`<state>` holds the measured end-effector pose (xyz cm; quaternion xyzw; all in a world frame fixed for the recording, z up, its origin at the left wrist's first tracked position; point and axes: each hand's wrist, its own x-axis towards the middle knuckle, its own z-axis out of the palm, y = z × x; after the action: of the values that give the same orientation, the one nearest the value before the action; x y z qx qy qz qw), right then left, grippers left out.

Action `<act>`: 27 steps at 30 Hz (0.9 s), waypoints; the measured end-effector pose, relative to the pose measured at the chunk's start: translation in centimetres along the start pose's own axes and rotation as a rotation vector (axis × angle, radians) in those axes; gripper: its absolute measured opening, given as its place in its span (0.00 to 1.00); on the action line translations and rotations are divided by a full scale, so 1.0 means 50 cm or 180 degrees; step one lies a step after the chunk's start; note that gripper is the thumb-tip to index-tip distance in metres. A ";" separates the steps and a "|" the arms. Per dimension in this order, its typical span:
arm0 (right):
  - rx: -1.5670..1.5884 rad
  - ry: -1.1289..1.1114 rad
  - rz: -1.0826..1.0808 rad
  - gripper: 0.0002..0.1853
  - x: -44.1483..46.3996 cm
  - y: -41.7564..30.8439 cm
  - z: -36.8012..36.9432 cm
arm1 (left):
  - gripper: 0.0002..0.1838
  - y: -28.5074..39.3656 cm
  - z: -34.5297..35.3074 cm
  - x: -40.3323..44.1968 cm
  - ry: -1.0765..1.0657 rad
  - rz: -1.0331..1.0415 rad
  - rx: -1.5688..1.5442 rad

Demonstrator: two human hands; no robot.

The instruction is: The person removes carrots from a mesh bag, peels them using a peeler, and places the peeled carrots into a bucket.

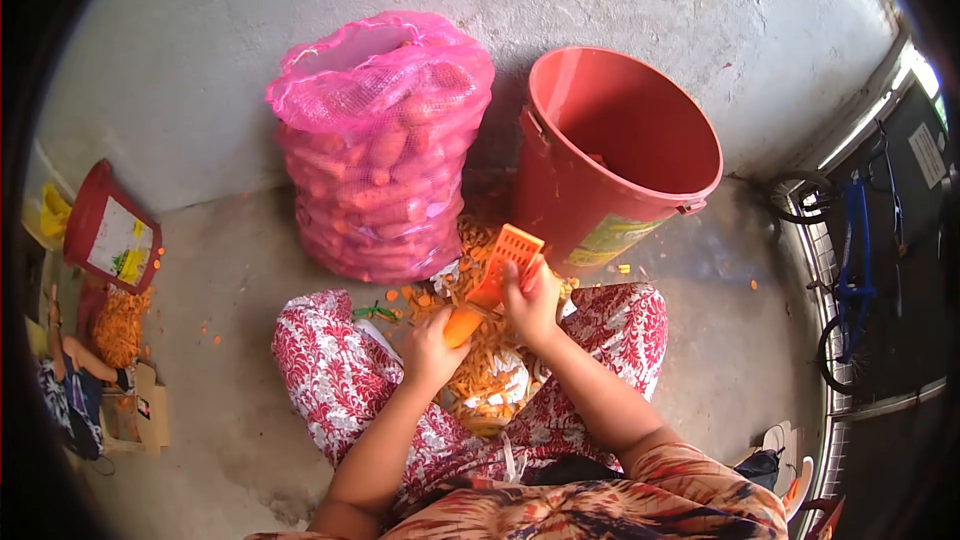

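A carrot (463,326) is gripped in my left hand (430,350), its far end angled up to the right. My right hand (534,302) is closed around a flat orange peeler (514,248) with rows of slots in its broad end. The peeler's lower part meets the carrot between both hands; my fingers hide its exact blade. Below them, a heap of orange peelings (480,380) lies between my crossed legs, partly over something white. More peelings and cut ends are spread just beyond.
A pink mesh sack (385,170) full of carrots stands by the wall, beside a large red bucket (610,180). At left are a tipped red bucket (112,230), more peelings (122,325) and another person's leg (90,360). A blue bicycle (853,270) stands at right.
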<state>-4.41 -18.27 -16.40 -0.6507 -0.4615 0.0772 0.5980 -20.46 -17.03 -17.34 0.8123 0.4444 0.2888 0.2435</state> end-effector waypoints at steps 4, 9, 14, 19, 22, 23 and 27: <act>0.0190 0.1326 0.0636 0.11 0.104 0.096 -0.046 | 0.22 0.012 -0.009 -0.005 -0.0268 -0.0398 -0.0498; 0.0917 0.1037 0.0667 0.05 0.105 0.039 -0.079 | 0.23 -0.068 0.041 -0.011 -0.0790 -0.0679 -0.1797; 0.1315 0.0309 0.1071 0.06 0.026 -0.006 -0.032 | 0.24 -0.041 0.026 -0.001 -0.1639 -0.1591 -0.3090; 0.1572 0.0070 0.1039 0.05 0.007 -0.018 -0.033 | 0.20 -0.046 0.028 -0.001 -0.2059 -0.1641 -0.2962; 0.1243 -0.0053 0.0901 0.06 0.027 -0.017 -0.043 | 0.16 -0.047 0.035 -0.003 -0.2060 -0.1722 -0.3108; 0.1052 -0.0118 0.0826 0.06 0.034 -0.016 -0.050 | 0.15 -0.046 0.033 -0.002 -0.1859 -0.1901 -0.3066; -0.0626 -0.2430 0.1075 0.11 0.030 0.005 -0.083 | 0.12 -0.060 0.028 0.020 -0.1297 -0.2353 -0.2891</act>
<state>-0.71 -20.15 -14.82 -0.6958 -0.5420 0.3649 0.2983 -20.80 -14.89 -20.06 0.4587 0.4738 0.1847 0.7287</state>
